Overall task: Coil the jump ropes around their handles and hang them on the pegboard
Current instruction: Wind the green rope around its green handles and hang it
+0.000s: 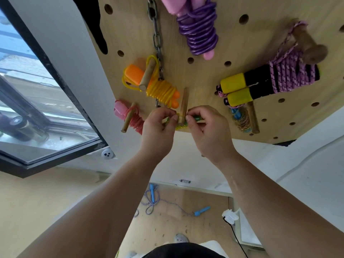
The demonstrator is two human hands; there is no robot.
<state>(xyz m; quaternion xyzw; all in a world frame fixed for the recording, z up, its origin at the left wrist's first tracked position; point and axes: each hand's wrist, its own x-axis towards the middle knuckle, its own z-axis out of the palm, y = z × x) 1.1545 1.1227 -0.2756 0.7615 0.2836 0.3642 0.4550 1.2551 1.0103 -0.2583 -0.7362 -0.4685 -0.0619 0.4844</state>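
Left hand [158, 125] and right hand [206, 127] both pinch a green-and-yellow jump rope [181, 125] at a wooden peg [183, 107] near the pegboard's [204, 75] lower edge; fingers closed on the bundle either side of the peg. Hung on pegs around it: red rope [134, 120] and orange-handled yellow rope [162, 90] towards the left edge, purple rope [199, 32] above, pink braided rope with yellow-and-black handles [270, 81] towards the right edge. A blue-handled rope [154, 200] lies uncoiled on the floor [167, 229] below
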